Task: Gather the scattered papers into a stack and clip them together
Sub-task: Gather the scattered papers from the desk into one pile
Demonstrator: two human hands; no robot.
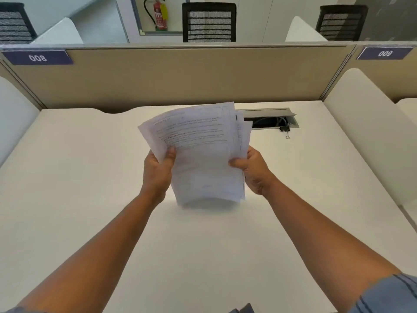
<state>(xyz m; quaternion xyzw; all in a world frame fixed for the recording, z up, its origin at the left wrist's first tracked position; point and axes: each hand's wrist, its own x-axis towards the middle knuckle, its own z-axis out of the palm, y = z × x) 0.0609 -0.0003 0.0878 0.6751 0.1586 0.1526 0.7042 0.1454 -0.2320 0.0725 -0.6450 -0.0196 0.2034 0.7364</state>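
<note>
A bundle of printed white papers stands nearly upright over the middle of the desk, its lower edge on or just above the desktop. The sheets are uneven, with corners fanning out at the top. My left hand grips the bundle's left edge, thumb on the front sheet. My right hand grips the right edge the same way. A small black binder clip lies on the desk beyond and to the right of the papers, by the cable slot.
The white desk is bounded by a beige partition at the back and white side dividers. An open grey cable tray is set into the desk's far right. Black chairs stand behind the partition.
</note>
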